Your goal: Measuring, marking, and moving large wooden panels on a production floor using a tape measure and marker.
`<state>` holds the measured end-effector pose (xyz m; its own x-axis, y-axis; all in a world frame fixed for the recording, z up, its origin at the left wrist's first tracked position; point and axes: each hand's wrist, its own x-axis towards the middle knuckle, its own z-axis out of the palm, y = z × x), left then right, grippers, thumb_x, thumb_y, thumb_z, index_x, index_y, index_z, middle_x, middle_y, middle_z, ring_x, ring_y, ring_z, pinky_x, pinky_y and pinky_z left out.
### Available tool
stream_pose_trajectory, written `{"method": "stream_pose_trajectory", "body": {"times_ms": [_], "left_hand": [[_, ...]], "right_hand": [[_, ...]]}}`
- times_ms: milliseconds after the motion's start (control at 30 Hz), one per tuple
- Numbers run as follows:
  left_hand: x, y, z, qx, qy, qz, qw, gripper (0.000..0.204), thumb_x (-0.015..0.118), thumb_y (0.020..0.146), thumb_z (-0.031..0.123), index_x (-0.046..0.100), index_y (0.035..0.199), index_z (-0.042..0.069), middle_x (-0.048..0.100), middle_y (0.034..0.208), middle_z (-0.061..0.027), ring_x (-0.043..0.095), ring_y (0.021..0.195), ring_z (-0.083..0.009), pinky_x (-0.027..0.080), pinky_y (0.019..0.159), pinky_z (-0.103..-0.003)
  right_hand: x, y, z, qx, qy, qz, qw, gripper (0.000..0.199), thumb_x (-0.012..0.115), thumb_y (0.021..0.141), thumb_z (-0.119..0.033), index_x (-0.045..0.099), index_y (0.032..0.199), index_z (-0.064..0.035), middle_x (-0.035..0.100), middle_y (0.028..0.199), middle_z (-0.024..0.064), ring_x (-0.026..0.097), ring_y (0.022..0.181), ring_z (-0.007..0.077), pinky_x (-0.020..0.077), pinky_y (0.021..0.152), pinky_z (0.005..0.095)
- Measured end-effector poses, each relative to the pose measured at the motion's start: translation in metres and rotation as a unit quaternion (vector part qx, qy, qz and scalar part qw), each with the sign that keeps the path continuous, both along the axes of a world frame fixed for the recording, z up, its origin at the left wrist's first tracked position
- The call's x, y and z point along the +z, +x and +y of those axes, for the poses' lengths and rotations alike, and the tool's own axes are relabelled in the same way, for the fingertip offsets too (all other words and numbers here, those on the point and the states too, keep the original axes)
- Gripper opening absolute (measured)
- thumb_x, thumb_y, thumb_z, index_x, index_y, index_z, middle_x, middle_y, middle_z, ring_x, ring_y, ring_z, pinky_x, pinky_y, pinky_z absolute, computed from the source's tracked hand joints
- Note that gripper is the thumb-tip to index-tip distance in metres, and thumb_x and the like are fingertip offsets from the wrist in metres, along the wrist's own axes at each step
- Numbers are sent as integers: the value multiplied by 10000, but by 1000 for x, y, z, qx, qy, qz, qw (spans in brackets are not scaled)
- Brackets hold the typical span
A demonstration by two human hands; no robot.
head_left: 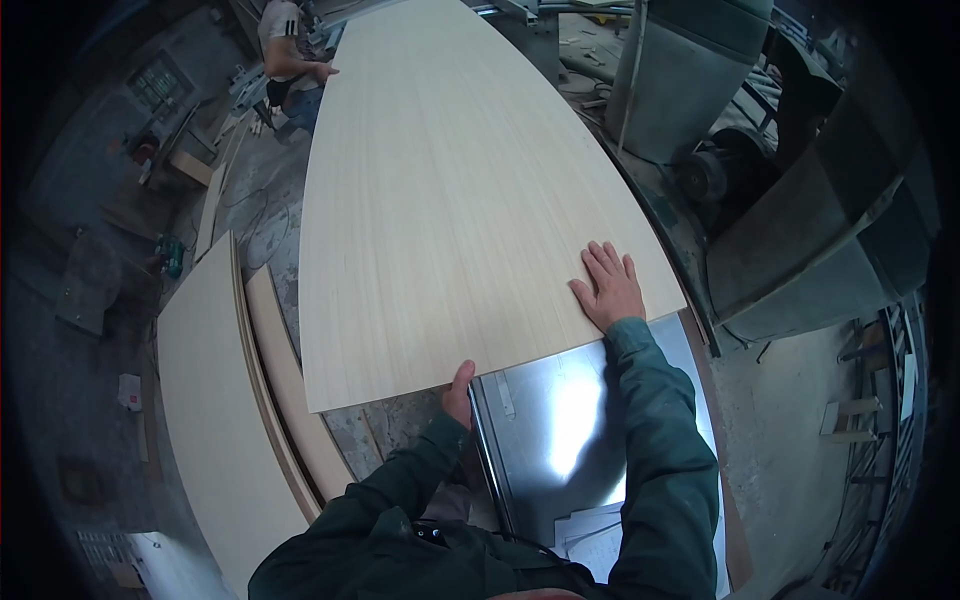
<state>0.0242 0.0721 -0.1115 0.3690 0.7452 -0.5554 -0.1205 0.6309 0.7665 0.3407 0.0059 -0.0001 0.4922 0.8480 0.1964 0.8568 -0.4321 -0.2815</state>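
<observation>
A large pale wood-grain panel (pixel 450 200) stretches away from me over a shiny metal table (pixel 540 430). At its near edge my left hand (pixel 459 396) grips the board, thumb on top and the fingers hidden below. My right hand (pixel 610 285) lies flat on the panel's upper face near the right corner, fingers spread. Beyond the far left edge, a co-worker (pixel 285 50) has a hand on the same panel.
More pale boards (pixel 225 390) lean or lie stacked at the left. Large grey dust bags (pixel 690 75) stand at the right, with a dark motor (pixel 705 175) between them. Papers (pixel 595 535) rest on the metal table. A metal rack (pixel 890 420) lines the right side.
</observation>
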Motion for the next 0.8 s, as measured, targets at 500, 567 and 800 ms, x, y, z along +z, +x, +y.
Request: {"method": "stream_pose_trajectory", "body": {"times_ms": [500,567,800], "left_hand": [[9,51,69,-47,7,-17,999,695,659,856,525,569,1238,-49,599,1217,-158,548,1117,-236,406,1003,-338],[5,58,81,-43,21,-25,999,697,655,858,528,569,1239,-49,601,1216,-159,549,1117,-238,405,1004,-337],[4,76,126,-44,39,-13,998,724,639,857,549,563,1246,-57,594,1231,-166,543,1134,-243,397,1018,-340]], "right_hand": [[-4,45,78,16,5,-27,1000,622,513,926,-500,474,1410,-110,398,1509,67,288,1435,252,166,1185,465],[-4,49,90,15,2,-27,1000,622,514,926,-501,477,1408,-110,399,1509,68,288,1436,252,169,1183,465],[-2,65,137,15,7,-13,1000,626,517,922,-509,486,1402,-107,395,1512,71,286,1436,248,168,1184,462]]}}
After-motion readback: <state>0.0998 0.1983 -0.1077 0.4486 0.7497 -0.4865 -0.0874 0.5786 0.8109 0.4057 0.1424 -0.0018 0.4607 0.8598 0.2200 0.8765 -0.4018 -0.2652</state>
